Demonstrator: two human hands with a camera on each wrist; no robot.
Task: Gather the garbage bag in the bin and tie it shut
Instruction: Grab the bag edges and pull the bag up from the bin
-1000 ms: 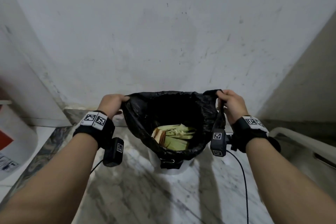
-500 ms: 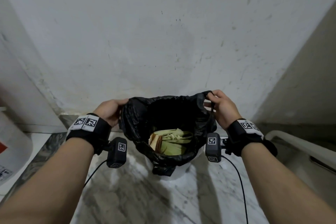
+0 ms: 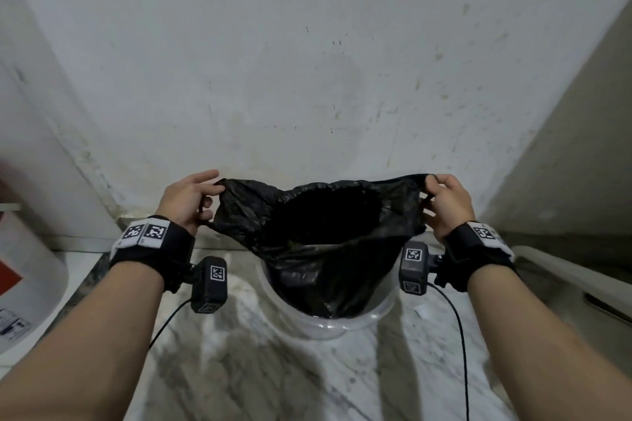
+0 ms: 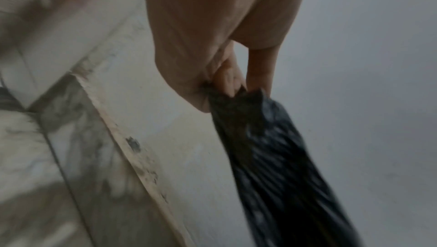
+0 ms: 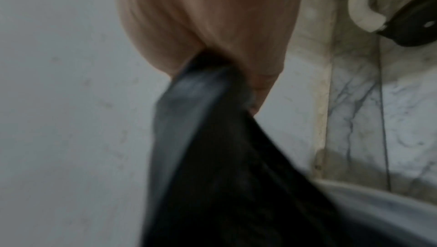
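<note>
The black bag (image 3: 318,236) sits in the white bin (image 3: 342,326) on the marble floor (image 3: 273,369), by the wall (image 3: 307,61). Its top is pulled up and stretched wide. The left hand (image 3: 186,198) pinches the left edge with finger and thumb. The right hand (image 3: 448,203) has its fingers curled tight on the right edge.

A crinkled black plastic garbage bag (image 3: 318,225) sits in a round white plastic bin (image 3: 328,326) on a white marble floor with grey veins (image 3: 273,369); black wristbands carry black-and-white square codes (image 3: 147,232).
</note>
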